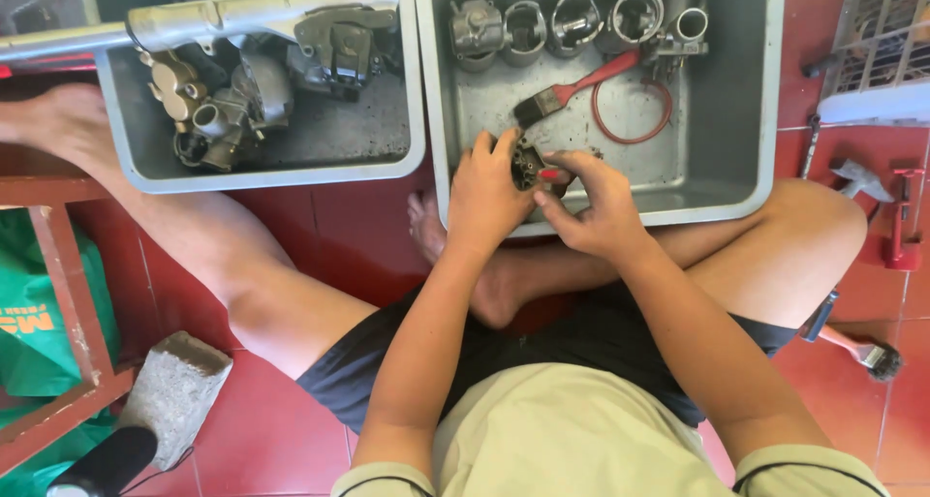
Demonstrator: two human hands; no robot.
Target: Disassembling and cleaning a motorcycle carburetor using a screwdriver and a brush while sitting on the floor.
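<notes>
Though half hidden by both hands' grip, small dark part [526,165] (kind unclear).

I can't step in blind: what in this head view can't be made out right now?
- Small dark part: mostly wrapped by left hand and right hand; shape unclear.
- Red-tipped tool: only its tip shows past the right hand's fingers.
- Long metal tube: cut off by the left edge.
- Grille: cut off by the top-right corner.

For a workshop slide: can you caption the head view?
Seated on red tiles, left hand and right hand work a small dark metal part over a grey tub.
</notes>
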